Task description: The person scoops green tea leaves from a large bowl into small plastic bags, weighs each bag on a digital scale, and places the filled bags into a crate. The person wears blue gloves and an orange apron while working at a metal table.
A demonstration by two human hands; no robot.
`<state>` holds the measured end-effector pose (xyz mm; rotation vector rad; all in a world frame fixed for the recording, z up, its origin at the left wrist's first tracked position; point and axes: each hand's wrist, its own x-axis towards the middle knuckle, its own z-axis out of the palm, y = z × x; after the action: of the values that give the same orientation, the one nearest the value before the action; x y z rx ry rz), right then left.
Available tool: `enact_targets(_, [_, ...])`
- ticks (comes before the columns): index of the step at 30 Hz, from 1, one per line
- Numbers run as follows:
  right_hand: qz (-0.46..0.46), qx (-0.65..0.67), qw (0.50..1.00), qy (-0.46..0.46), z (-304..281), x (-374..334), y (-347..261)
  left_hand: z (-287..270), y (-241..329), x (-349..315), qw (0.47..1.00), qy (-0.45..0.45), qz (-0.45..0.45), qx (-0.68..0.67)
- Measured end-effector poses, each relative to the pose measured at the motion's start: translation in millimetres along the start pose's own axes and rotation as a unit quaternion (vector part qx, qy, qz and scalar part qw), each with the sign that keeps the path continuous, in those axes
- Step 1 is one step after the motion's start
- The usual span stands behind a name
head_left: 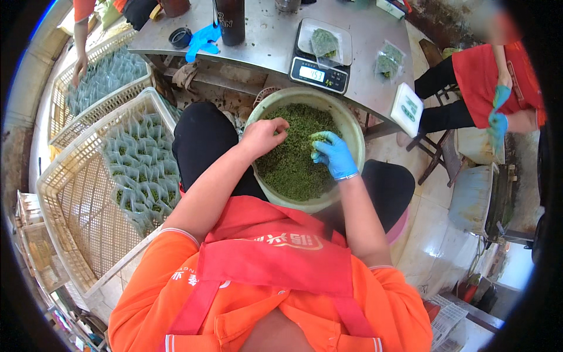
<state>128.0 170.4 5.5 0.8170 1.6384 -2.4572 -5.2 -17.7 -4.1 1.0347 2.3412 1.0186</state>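
A large pale tub between my knees holds a mass of small green peppercorns. My left hand, bare, hovers over the tub's left part with its fingers curled in; anything inside them is hidden. My right hand wears a blue glove and is closed over the right side of the tub, with green peppercorns showing at its fingertips. Just beyond the tub, a digital scale stands at the table's edge. On its pan lies a clear bag partly filled with green peppercorns.
Another filled bag lies on the metal table, near a white device, a dark cup and a blue glove. Left stand a crate with several filled bags and a second crate. A gloved co-worker is at right.
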Motion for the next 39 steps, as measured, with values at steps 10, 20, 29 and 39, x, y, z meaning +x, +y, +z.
enact_targets(10, [-0.085, 0.088, 0.991, 0.046, 28, 33, -74, 0, 3, 2, 0.998, -0.037, -0.003, -0.051])
enact_targets(20, [-0.278, 0.149, 0.948, 0.049, 74, 77, -94, -2, 2, 5, 0.999, -0.022, 0.013, -0.042])
enact_targets(29, [-0.388, -0.443, 0.749, 0.305, 47, 100, -118, -5, 9, 5, 0.999, -0.037, 0.021, -0.034])
enact_targets(39, [-0.349, -0.377, 0.803, 0.303, 14, 75, -57, -3, 11, 5, 0.997, -0.052, 0.047, -0.019])
